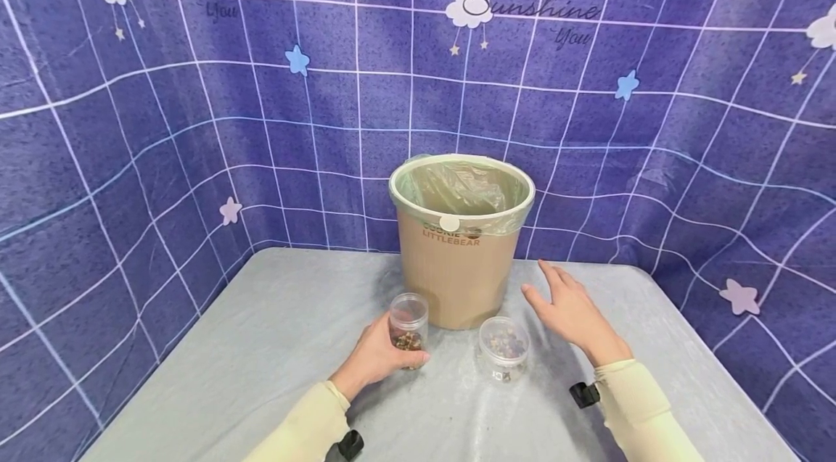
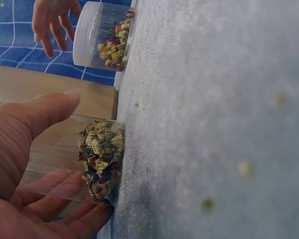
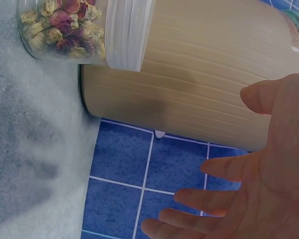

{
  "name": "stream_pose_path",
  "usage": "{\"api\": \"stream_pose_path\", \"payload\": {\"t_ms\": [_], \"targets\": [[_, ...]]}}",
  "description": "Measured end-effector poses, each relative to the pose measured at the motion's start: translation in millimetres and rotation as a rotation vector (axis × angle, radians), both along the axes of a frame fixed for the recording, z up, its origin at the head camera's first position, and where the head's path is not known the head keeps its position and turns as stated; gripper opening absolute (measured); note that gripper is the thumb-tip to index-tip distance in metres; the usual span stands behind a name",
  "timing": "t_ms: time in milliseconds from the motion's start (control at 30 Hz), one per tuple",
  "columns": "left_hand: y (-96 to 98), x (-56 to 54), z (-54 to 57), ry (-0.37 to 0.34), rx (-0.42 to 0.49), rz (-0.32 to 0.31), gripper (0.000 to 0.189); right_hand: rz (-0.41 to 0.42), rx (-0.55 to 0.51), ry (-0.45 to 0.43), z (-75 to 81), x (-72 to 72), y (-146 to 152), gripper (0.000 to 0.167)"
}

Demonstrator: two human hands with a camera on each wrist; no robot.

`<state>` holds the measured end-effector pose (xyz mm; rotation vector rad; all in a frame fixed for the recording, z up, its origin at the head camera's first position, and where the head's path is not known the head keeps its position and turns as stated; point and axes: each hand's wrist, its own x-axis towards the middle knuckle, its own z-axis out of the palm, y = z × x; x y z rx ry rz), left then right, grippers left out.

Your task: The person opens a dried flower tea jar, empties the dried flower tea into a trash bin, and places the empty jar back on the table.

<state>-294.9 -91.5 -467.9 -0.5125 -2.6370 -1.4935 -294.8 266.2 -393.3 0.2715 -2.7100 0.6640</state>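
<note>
My left hand (image 1: 374, 360) is around a tall clear jar (image 1: 408, 339), thumb on the near side and fingers on the far side. Dried flowers (image 2: 102, 159) in yellow, green and dark red fill the jar's lower part. The jar stands upright on the table; whether its top is covered I cannot tell. To its right is a shorter, wider clear jar (image 1: 504, 357) with a whitish lid (image 3: 129, 35), holding dried rosebuds and yellow blossoms (image 3: 62, 27). My right hand (image 1: 570, 311) hovers right of that jar, fingers spread, holding nothing.
A beige trash bin (image 1: 457, 273) with a green bag lining its rim stands behind the two jars. The grey cloth-covered table (image 1: 294, 317) meets a blue-purple gridded curtain (image 1: 326, 121) at the back and sides. Small crumbs (image 2: 245, 169) lie on the cloth.
</note>
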Motion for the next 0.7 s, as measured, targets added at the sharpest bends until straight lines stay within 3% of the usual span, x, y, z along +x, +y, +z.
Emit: {"api": "stream_pose_path", "payload": {"t_ms": [700], "targets": [[-1.6,-1.1,-1.5,-0.007,-0.021,0.021,0.078,-0.010,0.016,-0.007,7.8,5.2,-4.4,0.076]]}}
